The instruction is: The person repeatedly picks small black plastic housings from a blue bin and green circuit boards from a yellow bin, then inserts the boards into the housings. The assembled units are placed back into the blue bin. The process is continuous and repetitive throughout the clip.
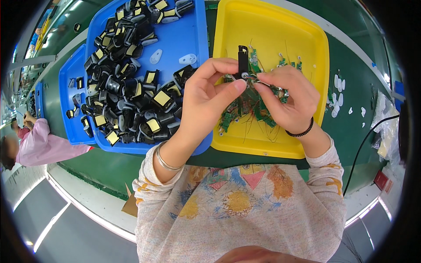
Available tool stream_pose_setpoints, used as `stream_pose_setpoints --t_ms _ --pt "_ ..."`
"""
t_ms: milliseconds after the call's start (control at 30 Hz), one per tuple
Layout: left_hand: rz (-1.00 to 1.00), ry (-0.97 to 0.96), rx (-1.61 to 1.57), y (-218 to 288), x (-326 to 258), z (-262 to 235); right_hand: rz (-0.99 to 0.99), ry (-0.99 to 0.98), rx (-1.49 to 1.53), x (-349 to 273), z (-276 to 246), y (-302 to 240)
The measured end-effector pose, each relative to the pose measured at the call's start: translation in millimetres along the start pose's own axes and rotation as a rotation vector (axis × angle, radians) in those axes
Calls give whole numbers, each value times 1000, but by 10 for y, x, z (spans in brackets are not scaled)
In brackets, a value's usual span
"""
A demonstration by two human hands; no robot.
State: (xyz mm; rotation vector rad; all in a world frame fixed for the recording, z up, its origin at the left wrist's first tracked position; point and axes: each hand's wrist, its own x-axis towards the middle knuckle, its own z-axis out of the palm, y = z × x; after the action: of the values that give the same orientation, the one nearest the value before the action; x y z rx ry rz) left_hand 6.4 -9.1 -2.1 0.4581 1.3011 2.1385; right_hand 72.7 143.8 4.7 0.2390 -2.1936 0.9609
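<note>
Between the fingers of both hands, above the yellow tray (pixel 272 26), the left hand (pixel 206 101) pinches a black clip part (pixel 242 61); the right hand (pixel 287 98) pinches a small wired board (pixel 254 78) against it. Steady alignment and gentle wire handling seem wise.

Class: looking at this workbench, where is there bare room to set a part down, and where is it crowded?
Free: the yellow tray, bare across its far half and left side, and the green table right of it. Crowded: the blue tray, heaped with black parts, and the yellow tray's middle, under the green circuit boards.
</note>
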Motion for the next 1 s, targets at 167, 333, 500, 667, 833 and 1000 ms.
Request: stream_pose_setpoints --t_ms 167,333,500,667,833,1000 --pt "16 -16 35 19 3 6 33 -25 17 0 -6 -17" --pt "22 -31 91 33 -5 4 79 -44 57 -2 -18 -71" --pt "60 -91 126 29 -8 -26 28 -42 73 -32 -1 -64" --pt "92 -141 127 14 -29 -13 0 -28 94 -52 16 -67" --pt "100 -131 126 -5 -63 7 -4 -49 123 -46 8 -74" --pt "46 -172 88 36 -46 21 197 -84 171 -44 -32 -95"
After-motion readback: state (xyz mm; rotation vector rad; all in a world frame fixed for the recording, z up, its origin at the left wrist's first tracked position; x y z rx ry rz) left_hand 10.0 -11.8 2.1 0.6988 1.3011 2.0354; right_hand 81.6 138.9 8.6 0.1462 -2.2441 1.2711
